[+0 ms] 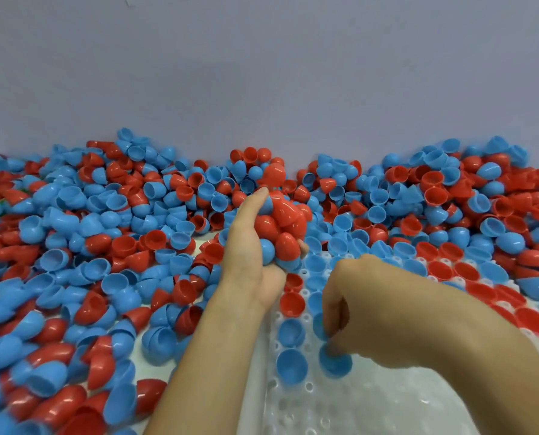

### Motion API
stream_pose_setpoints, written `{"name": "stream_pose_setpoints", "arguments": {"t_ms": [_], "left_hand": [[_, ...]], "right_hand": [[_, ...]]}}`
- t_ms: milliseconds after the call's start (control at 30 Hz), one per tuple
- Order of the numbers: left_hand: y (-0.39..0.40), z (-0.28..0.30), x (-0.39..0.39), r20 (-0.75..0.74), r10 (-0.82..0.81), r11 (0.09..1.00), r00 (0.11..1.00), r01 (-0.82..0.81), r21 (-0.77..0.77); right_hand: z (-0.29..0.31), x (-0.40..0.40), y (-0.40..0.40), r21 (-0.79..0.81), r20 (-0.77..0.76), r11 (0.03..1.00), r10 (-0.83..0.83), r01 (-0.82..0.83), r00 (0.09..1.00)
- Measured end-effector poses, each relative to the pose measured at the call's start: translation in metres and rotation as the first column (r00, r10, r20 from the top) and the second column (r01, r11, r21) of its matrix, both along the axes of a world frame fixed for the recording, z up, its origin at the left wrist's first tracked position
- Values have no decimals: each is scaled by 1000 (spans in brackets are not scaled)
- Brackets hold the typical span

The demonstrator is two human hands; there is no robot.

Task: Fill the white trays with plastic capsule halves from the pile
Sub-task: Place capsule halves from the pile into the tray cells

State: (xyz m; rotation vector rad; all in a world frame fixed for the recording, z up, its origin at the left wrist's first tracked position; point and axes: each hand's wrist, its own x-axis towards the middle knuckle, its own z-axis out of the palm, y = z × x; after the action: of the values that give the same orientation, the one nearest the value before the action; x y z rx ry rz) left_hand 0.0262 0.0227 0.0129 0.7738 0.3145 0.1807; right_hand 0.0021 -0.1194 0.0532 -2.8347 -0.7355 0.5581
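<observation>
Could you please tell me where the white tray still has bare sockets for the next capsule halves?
Free: the near part of the white tray, below the blue half that the right hand is placing. Crowded: the tray's far rows already hold halves, and the pile borders its left and far sides. The left hand holds a handful.

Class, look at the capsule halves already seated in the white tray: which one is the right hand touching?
The blue capsule half nearest the camera in the tray's second column; the right hand has its fingertips on it, while its neighbours sit untouched.
</observation>
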Motion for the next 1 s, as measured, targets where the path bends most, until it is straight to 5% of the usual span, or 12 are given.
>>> {"name": "stream_pose_setpoints", "arguments": {"t_ms": [200,433,600,733,1000], "left_hand": [[1,0,0,-28,-5,1000,1000,4,-11],[1,0,-1,-7,-6,1000,1000,6,-9],[-1,-2,1,20,-47,999,999,47,3],[-7,-3,4,65,-127,990,990,123,63],[-18,-9,5,53,-253,954,966,240,181]], "right_hand": [[-10,-5,14,-98,76,995,41,-34,996],[-2,-2,6,-41,-22,998,44,-44,999],[8,13,-13,240,134,971,-15,-18,991],[-5,24,-10,636,272,771,-247,19,930],[-20,34,-6,800,275,600,-398,22,875]]}}
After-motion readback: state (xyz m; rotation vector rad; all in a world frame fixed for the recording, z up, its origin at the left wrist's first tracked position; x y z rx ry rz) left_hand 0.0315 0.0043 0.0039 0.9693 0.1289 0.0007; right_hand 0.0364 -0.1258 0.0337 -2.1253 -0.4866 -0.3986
